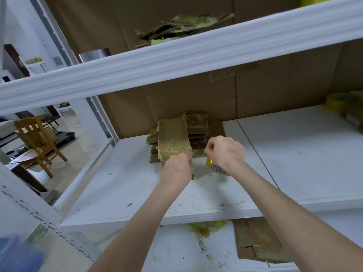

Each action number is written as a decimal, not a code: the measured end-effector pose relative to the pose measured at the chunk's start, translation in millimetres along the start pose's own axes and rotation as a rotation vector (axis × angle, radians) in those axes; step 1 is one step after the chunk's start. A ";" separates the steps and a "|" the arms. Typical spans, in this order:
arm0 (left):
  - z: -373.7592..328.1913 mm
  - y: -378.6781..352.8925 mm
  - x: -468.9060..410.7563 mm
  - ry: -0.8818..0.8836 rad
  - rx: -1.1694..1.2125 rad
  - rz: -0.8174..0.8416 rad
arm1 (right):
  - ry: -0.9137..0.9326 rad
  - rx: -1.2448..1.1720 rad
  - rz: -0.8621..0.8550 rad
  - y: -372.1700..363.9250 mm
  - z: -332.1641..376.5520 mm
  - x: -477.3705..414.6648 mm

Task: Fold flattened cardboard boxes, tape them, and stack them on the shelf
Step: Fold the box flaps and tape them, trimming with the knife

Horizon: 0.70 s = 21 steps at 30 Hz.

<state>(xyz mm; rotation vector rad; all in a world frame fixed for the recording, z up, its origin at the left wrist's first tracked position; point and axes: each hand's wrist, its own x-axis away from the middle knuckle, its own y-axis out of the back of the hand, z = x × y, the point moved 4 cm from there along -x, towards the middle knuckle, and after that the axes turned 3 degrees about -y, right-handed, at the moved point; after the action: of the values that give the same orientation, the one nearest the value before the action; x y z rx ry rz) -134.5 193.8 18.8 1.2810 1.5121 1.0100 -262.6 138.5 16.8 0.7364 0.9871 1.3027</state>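
Left hand (177, 167): fingers curled, gripping near end of box (173, 137).
Right hand (225, 152): pinching tape strip (198, 152) at box's 3 o'clock; tape roll (213, 166) beneath.
Box: oblong, on shelf (294, 154); glossy tape over rough cardboard.
Risk: slack strip likely twisting, sticking to itself.

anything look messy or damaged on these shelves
Yes: torn cardboard scraps lie heaped on the upper shelf, and yellowish tape shreds litter the lowest shelf beside a ripped cardboard sheet.
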 end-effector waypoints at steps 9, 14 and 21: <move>-0.2 -12.2 18.7 -0.044 -0.022 -0.045 | -0.045 -0.076 0.025 -9.4 -7.1 -1.2; -8.0 -19.3 11.5 -0.027 -0.034 -0.031 | -0.006 -0.043 -0.013 -5.8 -4.4 0.1; -11.4 -27.7 2.1 -0.024 -0.059 -0.011 | 0.003 -0.026 -0.029 -3.5 -12.7 4.2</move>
<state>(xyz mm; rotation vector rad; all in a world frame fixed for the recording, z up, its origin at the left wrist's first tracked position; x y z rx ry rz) -153.0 191.7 -4.7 1.2384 1.4595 1.0209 -272.6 141.0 7.6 0.6979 0.9780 1.2895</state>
